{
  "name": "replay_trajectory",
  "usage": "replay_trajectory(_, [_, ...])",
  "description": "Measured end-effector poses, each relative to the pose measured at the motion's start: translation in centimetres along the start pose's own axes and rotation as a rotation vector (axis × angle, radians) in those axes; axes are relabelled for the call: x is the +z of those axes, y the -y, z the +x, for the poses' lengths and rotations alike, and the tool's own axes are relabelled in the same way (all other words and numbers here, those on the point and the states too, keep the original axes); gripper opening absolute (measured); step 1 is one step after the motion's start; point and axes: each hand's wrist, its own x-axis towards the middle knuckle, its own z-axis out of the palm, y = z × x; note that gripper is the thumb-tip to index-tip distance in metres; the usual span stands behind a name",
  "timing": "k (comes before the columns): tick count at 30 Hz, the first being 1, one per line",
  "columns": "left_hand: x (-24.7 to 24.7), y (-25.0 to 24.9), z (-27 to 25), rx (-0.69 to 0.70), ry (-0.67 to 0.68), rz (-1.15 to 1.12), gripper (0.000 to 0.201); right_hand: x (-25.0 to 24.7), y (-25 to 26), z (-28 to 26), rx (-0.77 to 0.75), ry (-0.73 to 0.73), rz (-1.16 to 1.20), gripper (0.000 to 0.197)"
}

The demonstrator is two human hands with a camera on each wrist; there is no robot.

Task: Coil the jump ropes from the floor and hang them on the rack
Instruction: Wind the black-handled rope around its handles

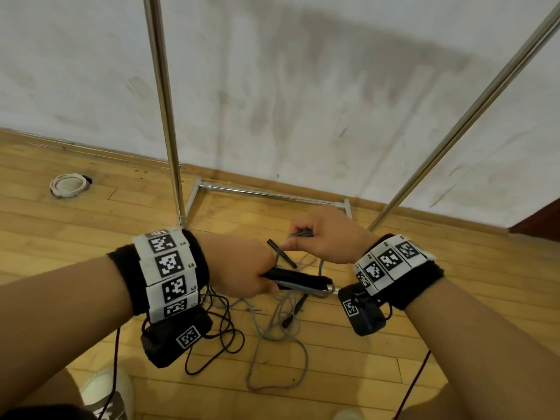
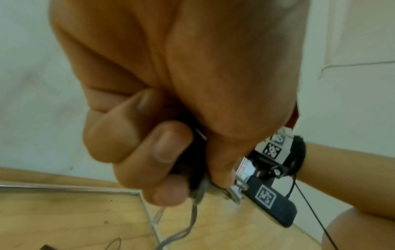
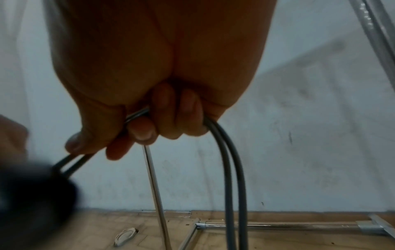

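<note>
My left hand [image 1: 242,268] grips the black handles [image 1: 298,281] of a grey jump rope, fingers curled round them [image 2: 149,152]. Just above and to the right, my right hand [image 1: 321,234] holds doubled strands of the grey rope [image 3: 233,169] in its curled fingers. The remaining grey rope [image 1: 272,338] trails in loose loops on the wooden floor below. A dark red rope [image 1: 224,334] lies tangled on the floor under my left wrist, with another black handle [image 1: 281,253] beside it. The metal rack [image 1: 163,101] stands right in front, against the wall.
The rack's base bars [image 1: 266,194] lie on the floor behind the hands; a slanted pole [image 1: 472,113] rises at right. A round white fitting [image 1: 68,184] sits in the floor at left. My shoes [image 1: 106,392] show at the bottom. The white wall is close behind.
</note>
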Motion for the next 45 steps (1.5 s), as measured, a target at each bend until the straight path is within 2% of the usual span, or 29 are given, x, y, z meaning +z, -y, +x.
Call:
replay_trajectory(6, [0.5, 1.4, 1.5, -0.095, -0.11, -0.091, 0.03, 0.1, 2.4, 0.3, -0.032, -0.126, -0.245, 0.028])
replay_trajectory(8, [0.3, 2.0, 1.6, -0.121, -0.17, -0.125, 0.027, 0.0, 3.1, 0.3, -0.047, -0.179, -0.291, 0.039])
replay_trajectory(10, [0.1, 2.5, 1.6, -0.147, -0.226, -0.108, 0.031, -0.2, 3.6, 0.3, -0.037, -0.2, -0.249, 0.05])
replay_trajectory(12, [0.0, 2.9, 1.4, -0.176, -0.274, -0.074, 0.033, -0.2, 3.9, 0.5, -0.009, -0.16, -0.156, 0.048])
replay_trajectory(15, [-0.4, 3.5, 1.0, -0.213, -0.362, 0.0, 0.033, -0.3, 3.8, 0.4, 0.139, -0.01, 0.073, 0.021])
replay_trajectory(18, [-0.8, 4.0, 0.5, -0.232, -0.431, 0.056, 0.028, -0.2, 3.5, 0.1, 0.209, 0.065, 0.208, 0.012])
replay_trajectory(20, [-1.1, 4.4, 0.2, -0.242, -0.466, 0.104, 0.026, -0.5, 3.4, 0.1, 0.191, 0.065, 0.167, 0.014])
replay_trajectory(23, [-1.6, 5.0, -0.1, -0.258, -0.556, 0.106, 0.025, -1.1, 3.4, 0.2, 0.124, -0.025, 0.111, 0.019])
replay_trajectory(26, [-1.7, 5.0, -0.1, -0.277, -0.597, 0.06, 0.018, -0.3, 3.8, 0.4, 0.033, -0.032, 0.192, 0.023])
replay_trajectory(29, [-1.4, 4.9, 0.2, -0.281, -0.585, 0.027, 0.017, 1.1, 4.2, 0.4, 0.034, -0.008, 0.287, 0.028])
replay_trajectory(32, [-1.5, 4.7, -0.2, -0.231, -0.627, -0.071, 0.025, 1.9, 3.9, 0.4, 0.038, -0.018, 0.413, 0.03])
replay_trajectory(36, [-1.9, 4.4, -0.8, -0.054, -0.697, -0.309, 0.03, 2.0, 3.2, 0.2, 0.073, -0.074, 0.519, 0.024])
replay_trajectory(42, [-2.1, 4.2, -1.7, 0.02, -0.58, -0.448, 0.019, 2.6, 2.7, -0.8, 0.029, -0.123, 0.48, 0.018])
replay_trajectory(45, [-2.2, 3.9, -2.4, 0.063, -0.518, -0.481, 0.018, 2.8, 2.3, -1.2, -0.016, -0.134, 0.461, 0.024])
